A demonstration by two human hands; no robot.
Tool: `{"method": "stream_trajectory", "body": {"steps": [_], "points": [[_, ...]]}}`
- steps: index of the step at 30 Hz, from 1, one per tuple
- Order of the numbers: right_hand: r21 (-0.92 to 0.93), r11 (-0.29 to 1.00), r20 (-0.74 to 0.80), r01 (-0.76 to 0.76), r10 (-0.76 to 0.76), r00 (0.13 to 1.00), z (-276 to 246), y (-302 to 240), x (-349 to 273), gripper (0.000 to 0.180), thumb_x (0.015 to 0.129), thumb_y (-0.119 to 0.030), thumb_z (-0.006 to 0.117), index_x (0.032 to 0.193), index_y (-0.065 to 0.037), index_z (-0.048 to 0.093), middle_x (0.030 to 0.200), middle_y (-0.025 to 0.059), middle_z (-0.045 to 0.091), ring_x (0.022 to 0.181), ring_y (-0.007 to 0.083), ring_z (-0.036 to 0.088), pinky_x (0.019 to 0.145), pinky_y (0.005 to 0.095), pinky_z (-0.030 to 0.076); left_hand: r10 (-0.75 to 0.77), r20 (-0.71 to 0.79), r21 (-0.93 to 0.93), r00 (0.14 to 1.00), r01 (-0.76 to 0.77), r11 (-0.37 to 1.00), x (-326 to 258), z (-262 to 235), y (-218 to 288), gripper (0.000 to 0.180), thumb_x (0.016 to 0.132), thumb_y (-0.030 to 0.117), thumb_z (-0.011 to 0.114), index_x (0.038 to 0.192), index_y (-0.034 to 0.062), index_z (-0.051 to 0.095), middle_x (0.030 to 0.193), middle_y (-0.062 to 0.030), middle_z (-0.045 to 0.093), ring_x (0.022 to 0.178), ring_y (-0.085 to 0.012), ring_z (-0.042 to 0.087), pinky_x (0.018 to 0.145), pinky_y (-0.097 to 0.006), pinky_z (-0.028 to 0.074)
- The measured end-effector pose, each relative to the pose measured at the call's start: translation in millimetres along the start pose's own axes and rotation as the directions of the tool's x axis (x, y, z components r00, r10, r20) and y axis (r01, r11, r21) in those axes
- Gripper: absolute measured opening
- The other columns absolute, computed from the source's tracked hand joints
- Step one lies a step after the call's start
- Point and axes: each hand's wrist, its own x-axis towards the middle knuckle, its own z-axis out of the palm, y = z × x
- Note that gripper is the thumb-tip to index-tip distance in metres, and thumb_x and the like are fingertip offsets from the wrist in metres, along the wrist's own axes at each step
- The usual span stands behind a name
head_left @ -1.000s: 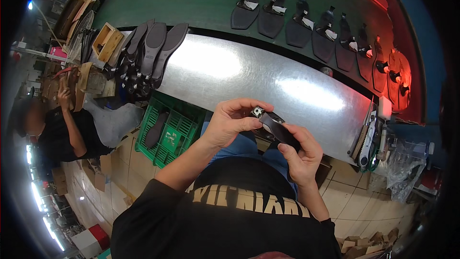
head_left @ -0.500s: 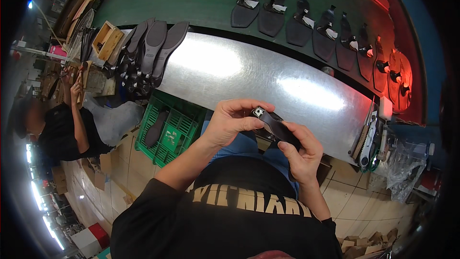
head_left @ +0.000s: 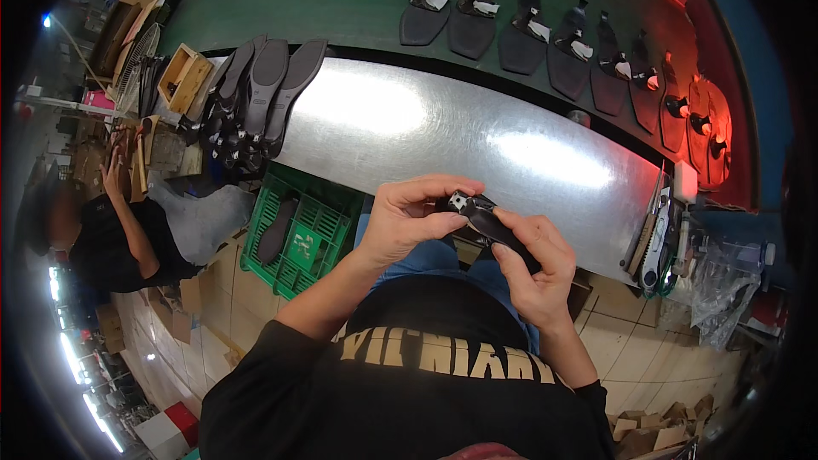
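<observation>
Beside a shiny metal bench (head_left: 443,128), the left hand (head_left: 407,220) and right hand (head_left: 538,268) clamped their fingers on opposite ends of a dark shoe (head_left: 487,223) near the bench's edge, seemingly steadying it; farther left, a green crate (head_left: 331,206) held a dark sole (head_left: 277,237), a wooden box (head_left: 198,85) small dark pieces (head_left: 173,86).

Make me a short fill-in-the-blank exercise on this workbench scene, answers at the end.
1. Left hand and right hand share a dark shoe piece; the end away from its pale square patch is in the ____ hand.
2. Dark soles are piled at the ____ end of the shiny metal tabletop.
3. The crate holding a single sole is coloured ____.
4. The row of sandal pieces is lit ____ at its right end.

Missing words: right; left; green; red.
</observation>
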Motion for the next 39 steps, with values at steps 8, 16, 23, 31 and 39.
{"method": "stream_trajectory", "body": {"steps": [8, 16, 23, 31, 39], "points": [[-0.15, 0.982, 0.04, 0.113, -0.108, 0.993, -5.0, -4.8, 6.9, 0.041, 0.069, 0.006, 0.07, 0.11, -0.001, 0.067, 0.08, 0.0109, 0.061, 0.068, 0.0207, 0.06, 0.06, 0.0297, 0.047, 0.051, 0.176, 0.084, 0.983, -0.067, 0.994, 3.1, -7.0, 1.3, 0.04, 0.073, -0.011, 0.064, 0.111, -0.0005, 0.067, 0.122, -0.0272, 0.059, 0.108, -0.0304, 0.063, 0.091, -0.035, 0.053], [-0.352, 0.917, 0.122, 0.19, -0.156, 0.98, -11.8, -11.2, 7.6, 0.043, 0.066, -0.001, 0.074, 0.108, -0.002, 0.066, 0.08, 0.0091, 0.06, 0.069, 0.0246, 0.059, 0.062, 0.0333, 0.048, 0.048, 0.265, 0.14, 0.963, -0.087, 0.986, 5.2, -10.2, 1.6, 0.047, 0.064, -0.017, 0.054, 0.106, -0.0025, 0.069, 0.122, -0.0287, 0.058, 0.111, -0.0317, 0.062, 0.094, -0.035, 0.05], [-0.354, 0.919, 0.142, 0.174, -0.131, 0.981, -13.6, -11.5, 7.0, 0.042, 0.068, -0.001, 0.073, 0.109, -0.002, 0.066, 0.08, 0.0089, 0.059, 0.071, 0.025, 0.059, 0.064, 0.0342, 0.048, 0.071, 0.258, 0.165, 0.964, -0.116, 0.98, 4.1, 0.2, 1.4, 0.047, 0.064, -0.018, 0.051, 0.105, -0.0033, 0.069, 0.12, -0.0272, 0.06, 0.11, -0.0302, 0.062, 0.094, -0.033, 0.049], [-0.142, 0.985, 0.098, -0.101, 0.116, 0.988, -12.7, 6.0, 9.1, 0.037, 0.074, -0.003, 0.07, 0.11, 0.0, 0.064, 0.081, 0.0133, 0.064, 0.07, 0.0255, 0.062, 0.064, 0.0333, 0.048, -0.229, 0.038, 0.15, 0.973, 0.221, 0.964, 2.9, 13.7, 4.8, 0.043, 0.079, -0.011, 0.05, 0.119, 0.0004, 0.063, 0.128, -0.0196, 0.058, 0.107, -0.0231, 0.063, 0.081, -0.029, 0.057], [-0.092, 0.982, 0.092, -0.167, 0.176, 0.98, -6.6, 18.2, 4.9, 0.021, 0.073, -0.001, 0.07, 0.094, -0.005, 0.07, 0.082, 0.0096, 0.065, 0.07, 0.0207, 0.062, 0.062, 0.0311, 0.047, -0.271, -0.003, 0.148, 0.963, 0.268, 0.952, -0.5, 11.0, -7.0, 0.041, 0.087, -0.007, 0.044, 0.122, 0.0039, 0.061, 0.128, -0.0151, 0.059, 0.103, -0.0187, 0.064, 0.073, -0.025, 0.059]]}}
